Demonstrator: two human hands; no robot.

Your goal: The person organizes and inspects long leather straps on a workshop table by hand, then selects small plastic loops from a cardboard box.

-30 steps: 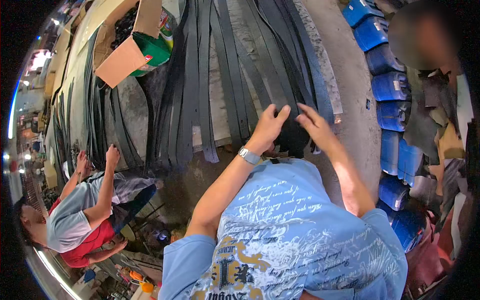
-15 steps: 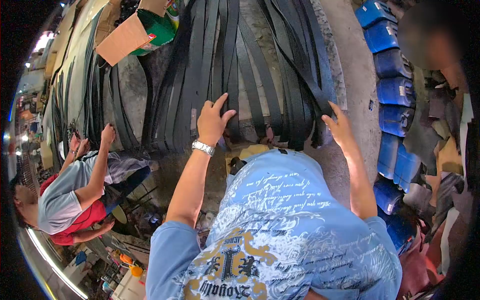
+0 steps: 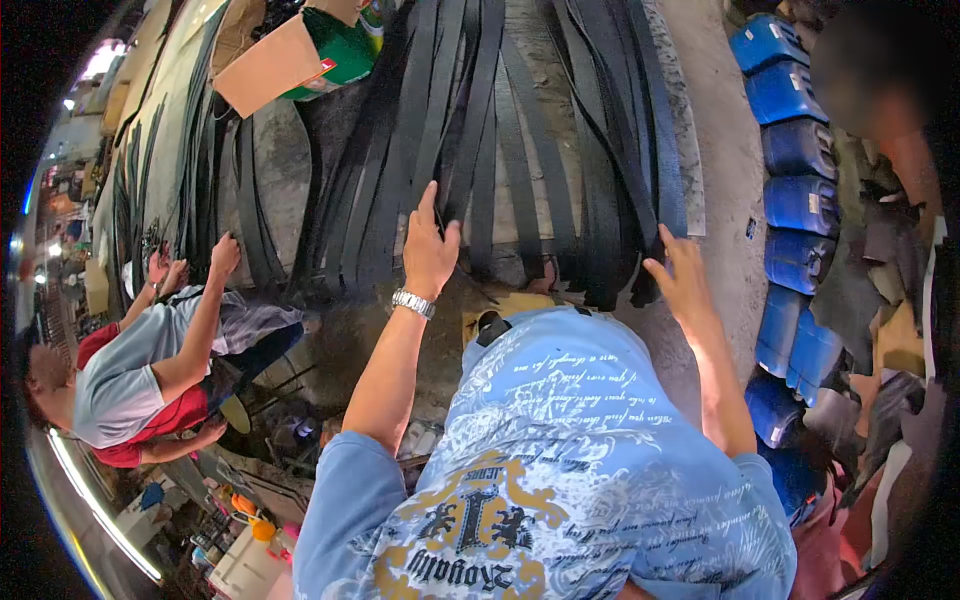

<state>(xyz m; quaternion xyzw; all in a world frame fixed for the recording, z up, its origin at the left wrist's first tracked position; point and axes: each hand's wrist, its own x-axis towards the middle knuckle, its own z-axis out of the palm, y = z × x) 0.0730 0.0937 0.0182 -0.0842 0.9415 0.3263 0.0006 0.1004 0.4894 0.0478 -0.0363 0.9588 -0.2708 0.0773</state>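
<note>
1. My left hand, watch at the wrist, lies flat and open on the black strips at centre frame, fingers spread, gripping nothing
2. My right hand, centre right, is open too, fingertips at the strips' hanging ends
3. The strips are long, flat and matte, overlapping side by side up to the top edge
4. Blue jerrycans line the right; a cardboard box sits upper left

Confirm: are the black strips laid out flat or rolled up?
Laid out flat: the black strips lie side by side, some overlapping, on the table.
</note>
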